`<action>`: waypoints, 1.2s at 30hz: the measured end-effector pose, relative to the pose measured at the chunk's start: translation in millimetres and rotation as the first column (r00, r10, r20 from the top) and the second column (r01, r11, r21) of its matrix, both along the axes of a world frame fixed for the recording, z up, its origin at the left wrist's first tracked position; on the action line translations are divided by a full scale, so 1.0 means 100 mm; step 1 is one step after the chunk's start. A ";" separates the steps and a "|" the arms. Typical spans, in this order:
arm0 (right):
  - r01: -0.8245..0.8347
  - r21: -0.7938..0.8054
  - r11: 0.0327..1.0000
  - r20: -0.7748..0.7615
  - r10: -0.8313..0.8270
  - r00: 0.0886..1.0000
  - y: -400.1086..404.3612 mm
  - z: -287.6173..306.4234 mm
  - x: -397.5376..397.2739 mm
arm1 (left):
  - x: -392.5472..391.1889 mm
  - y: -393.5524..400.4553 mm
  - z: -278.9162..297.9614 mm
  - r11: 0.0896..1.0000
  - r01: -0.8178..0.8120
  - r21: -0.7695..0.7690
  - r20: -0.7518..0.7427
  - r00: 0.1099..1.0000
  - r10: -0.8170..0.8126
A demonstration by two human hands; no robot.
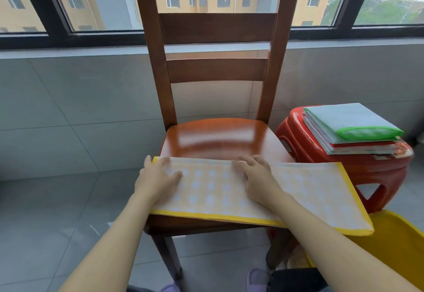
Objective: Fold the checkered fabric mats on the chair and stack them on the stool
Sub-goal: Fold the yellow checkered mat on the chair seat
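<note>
A yellow-edged checkered mat (316,190), folded into a long strip, lies across the front of the wooden chair seat (220,138) and overhangs its right side. My left hand (158,178) rests flat on the mat's left end. My right hand (257,177) presses flat near the mat's middle, fingers at the far folded edge. Both hands lie on the fabric without gripping it. To the right stands a red plastic stool (358,165) carrying a stack of folded mats (351,128), the top one green-edged.
A yellow bin or container (397,245) sits at the lower right under the mat's overhanging end. The chair's tall back (218,27) rises in front of a grey tiled wall and windows. Grey tiled floor lies to the left. My slippered feet show at the bottom.
</note>
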State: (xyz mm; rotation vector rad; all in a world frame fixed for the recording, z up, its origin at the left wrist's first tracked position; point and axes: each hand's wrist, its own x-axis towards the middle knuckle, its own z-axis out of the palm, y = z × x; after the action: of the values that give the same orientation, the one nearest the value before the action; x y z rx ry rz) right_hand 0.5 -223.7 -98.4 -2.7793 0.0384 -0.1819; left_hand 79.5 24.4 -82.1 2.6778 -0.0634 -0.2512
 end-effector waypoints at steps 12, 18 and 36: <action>-0.098 -0.002 0.995 -0.357 0.091 0.930 0.50 0.23 0.09 | -0.03 0.56 0.47 0.734 -0.289 -0.615 -0.295 0.947 0.126; -0.179 -0.025 0.984 -0.428 0.151 0.891 0.79 0.29 0.12 | -0.02 0.65 0.65 0.425 -0.336 -0.840 -0.369 0.929 0.005; 0.346 0.764 0.545 -0.284 -0.198 0.938 -0.07 0.53 -0.23 | -0.25 -0.59 0.80 0.302 -0.223 -0.927 -0.254 0.965 -0.068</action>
State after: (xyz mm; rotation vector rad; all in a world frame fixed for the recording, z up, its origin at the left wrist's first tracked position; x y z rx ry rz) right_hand -22.4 -230.7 -45.7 -1.8239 0.4852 0.0064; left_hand 54.7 -34.5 -1.8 1.3765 0.0059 -0.3659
